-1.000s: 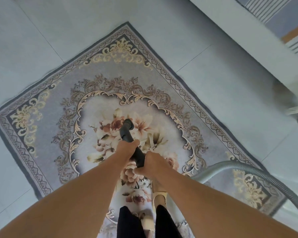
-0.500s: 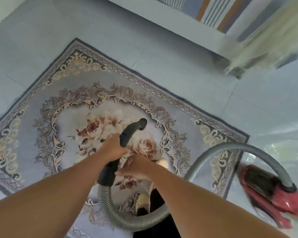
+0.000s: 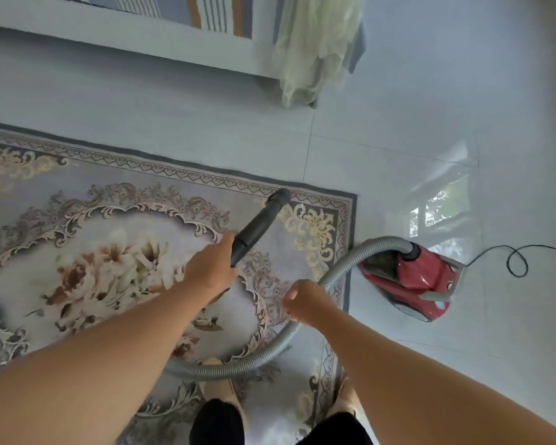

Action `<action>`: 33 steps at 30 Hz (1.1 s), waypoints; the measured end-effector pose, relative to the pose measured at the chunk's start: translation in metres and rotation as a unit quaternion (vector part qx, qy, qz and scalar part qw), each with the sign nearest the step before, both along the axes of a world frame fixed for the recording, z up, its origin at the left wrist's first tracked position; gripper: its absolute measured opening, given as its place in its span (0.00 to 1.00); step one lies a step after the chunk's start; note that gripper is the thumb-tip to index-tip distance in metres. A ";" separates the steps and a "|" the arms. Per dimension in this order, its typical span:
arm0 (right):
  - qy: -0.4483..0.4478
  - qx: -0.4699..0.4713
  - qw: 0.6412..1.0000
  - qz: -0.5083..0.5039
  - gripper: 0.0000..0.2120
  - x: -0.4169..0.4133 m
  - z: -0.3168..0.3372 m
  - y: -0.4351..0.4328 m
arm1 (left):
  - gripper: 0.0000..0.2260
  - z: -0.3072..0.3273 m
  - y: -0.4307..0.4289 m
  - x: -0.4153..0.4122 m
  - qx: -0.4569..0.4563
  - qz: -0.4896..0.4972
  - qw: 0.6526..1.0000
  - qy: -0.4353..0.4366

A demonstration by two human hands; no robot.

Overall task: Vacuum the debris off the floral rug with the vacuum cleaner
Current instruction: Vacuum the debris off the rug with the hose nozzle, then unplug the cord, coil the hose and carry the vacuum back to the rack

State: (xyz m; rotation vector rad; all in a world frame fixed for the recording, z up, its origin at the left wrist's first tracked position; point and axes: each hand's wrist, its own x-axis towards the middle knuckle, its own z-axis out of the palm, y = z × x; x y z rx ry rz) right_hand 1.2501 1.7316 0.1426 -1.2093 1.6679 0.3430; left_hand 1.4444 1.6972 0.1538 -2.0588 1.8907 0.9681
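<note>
Forearms bare from frame edge to left grip point(image 3: 211, 271) and right grip point(image 3: 305, 300). Black trouser legs point(image 3: 217, 422) below grips, nearest body. Beige slippers point(image 3: 217, 383) on feet, between grips and trouser legs.

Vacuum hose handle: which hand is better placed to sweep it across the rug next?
Left. The left hand grips the black hose handle, whose open end points toward a corner of the floral rug. The right hand is off the handle, curled near the grey hose.

Tiled floor point(image 3: 206, 101) carries floral rug point(image 3: 109, 194), red vacuum cleaner point(image 3: 411, 281), black cord point(image 3: 517, 261).
</note>
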 end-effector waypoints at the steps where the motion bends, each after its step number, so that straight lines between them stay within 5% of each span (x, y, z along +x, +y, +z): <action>1: 0.002 -0.001 1.000 -0.014 0.09 -0.029 -0.002 0.004 | 0.19 -0.002 -0.002 -0.025 -0.001 -0.022 1.000 -0.007; 16: 0.059 -0.012 0.995 -0.075 0.12 -0.313 -0.016 0.055 | 0.17 -0.017 -0.005 -0.269 -0.032 -0.096 0.995 -0.026; 33: 0.049 0.007 0.989 -0.139 0.13 -0.388 -0.070 0.032 | 0.17 -0.072 -0.052 -0.393 -0.041 -0.189 0.981 -0.029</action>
